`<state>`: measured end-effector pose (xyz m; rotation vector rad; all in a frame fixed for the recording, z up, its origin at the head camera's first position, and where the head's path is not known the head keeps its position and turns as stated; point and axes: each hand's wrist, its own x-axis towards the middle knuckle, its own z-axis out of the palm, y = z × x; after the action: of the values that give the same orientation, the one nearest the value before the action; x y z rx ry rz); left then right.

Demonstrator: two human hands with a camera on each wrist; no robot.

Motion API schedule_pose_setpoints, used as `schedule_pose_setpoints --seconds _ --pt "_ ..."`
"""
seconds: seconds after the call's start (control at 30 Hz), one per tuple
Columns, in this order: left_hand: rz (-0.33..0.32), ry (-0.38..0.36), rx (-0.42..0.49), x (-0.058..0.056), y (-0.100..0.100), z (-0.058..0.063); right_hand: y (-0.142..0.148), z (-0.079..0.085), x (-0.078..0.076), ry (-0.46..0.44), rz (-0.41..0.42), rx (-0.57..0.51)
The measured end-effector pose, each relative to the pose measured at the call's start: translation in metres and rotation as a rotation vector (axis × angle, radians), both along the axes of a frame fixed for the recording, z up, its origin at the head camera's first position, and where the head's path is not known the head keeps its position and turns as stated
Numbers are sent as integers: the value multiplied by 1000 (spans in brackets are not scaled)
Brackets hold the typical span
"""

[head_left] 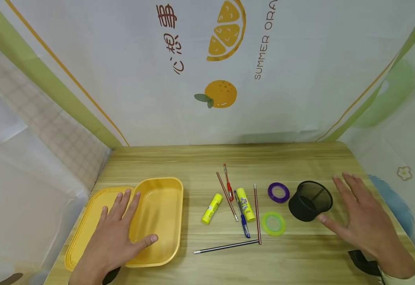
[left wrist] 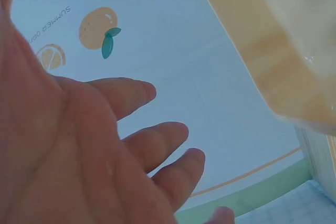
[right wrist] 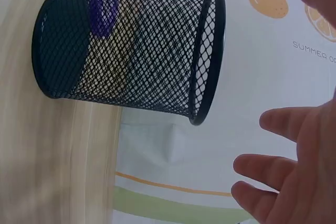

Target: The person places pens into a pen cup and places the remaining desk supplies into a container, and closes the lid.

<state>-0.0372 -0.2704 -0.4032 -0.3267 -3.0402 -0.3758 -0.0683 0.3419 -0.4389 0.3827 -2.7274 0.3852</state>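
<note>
My left hand (head_left: 116, 233), fingers spread, is over the yellow plastic box (head_left: 161, 259) and its lid (head_left: 80, 233), holding nothing. In the left wrist view that hand's fingers (left wrist: 157, 140) stand apart from the box's wall (left wrist: 252, 51). At the right, my right hand (head_left: 365, 215) is spread beside the black mesh pen holder (head_left: 301, 206), with nothing in its grasp. The right wrist view has the pen holder (right wrist: 142, 51) upright on the table, a gap between it and the fingers (right wrist: 262, 169).
Two glue sticks (head_left: 212, 208), a red pen (head_left: 230, 188), a blue pen (head_left: 243, 221), dark red pencils (head_left: 257, 213) and a black pencil (head_left: 225, 247) lie mid-table. Purple tape (head_left: 272, 197) and green tape (head_left: 281, 226) lie left of the pen holder. A printed curtain (head_left: 157, 107) hangs behind.
</note>
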Motion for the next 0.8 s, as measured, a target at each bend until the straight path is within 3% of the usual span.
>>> schedule_pose_setpoints --seconds 0.13,0.37,0.47,0.63,0.8 --pt "-15 62 -2 0 0 0 -3 -1 -1 22 17 -40" --pt "-52 282 25 0 4 -7 -9 2 -1 6 44 -111" --pt "-75 339 61 0 8 -9 -11 5 -1 -26 50 -153" --pt "-105 344 179 3 20 -12 -16 6 -4 -37 61 -228" --pt "-190 332 320 7 38 -12 -19 -1 -8 17 91 -322"
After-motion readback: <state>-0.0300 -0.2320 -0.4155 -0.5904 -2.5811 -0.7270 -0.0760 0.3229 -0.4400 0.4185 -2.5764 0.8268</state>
